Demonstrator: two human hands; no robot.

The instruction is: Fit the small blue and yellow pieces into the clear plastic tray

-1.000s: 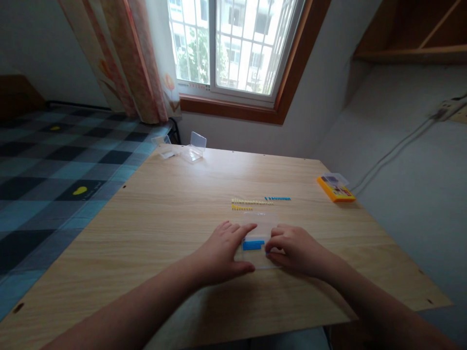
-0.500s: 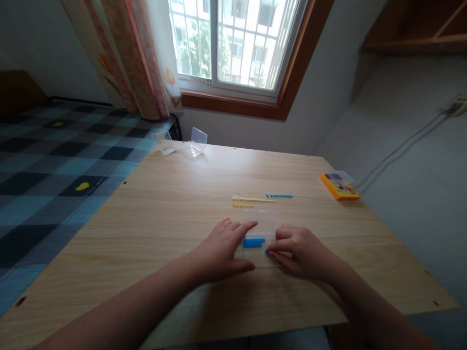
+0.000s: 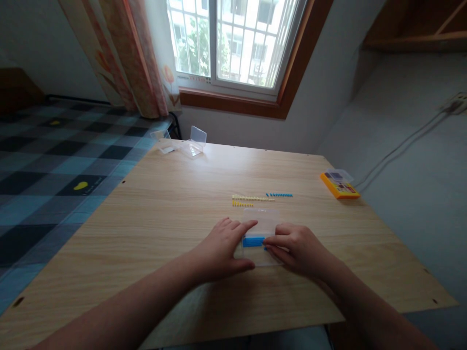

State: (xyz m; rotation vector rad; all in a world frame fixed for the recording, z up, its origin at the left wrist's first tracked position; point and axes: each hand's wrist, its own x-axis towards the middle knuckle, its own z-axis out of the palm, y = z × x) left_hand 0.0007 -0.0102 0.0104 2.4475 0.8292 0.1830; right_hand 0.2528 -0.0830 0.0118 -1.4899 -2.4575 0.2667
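Left hand (image 3: pixel 226 248) splaying empty, right hand (image 3: pixel 297 248) pinching small blue piece (image 3: pixel 265 248), blue strips (image 3: pixel 253 241) lying in clear plastic box (image 3: pixel 261 259), yellow, cream, blue rows (image 3: pixel 251 198) waiting outside.

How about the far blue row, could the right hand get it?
Probably yes: the blue row lies ahead of the right hand, with bare table between, but those fingers are busy at the box.

Blue pieces (image 3: pixel 252 242); checked bedspread (image 3: pixel 83 150); orange case (image 3: pixel 340 188)

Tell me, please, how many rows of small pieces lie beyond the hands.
3: the blue row farthest away, at right; the pale row next; the yellow row nearest.
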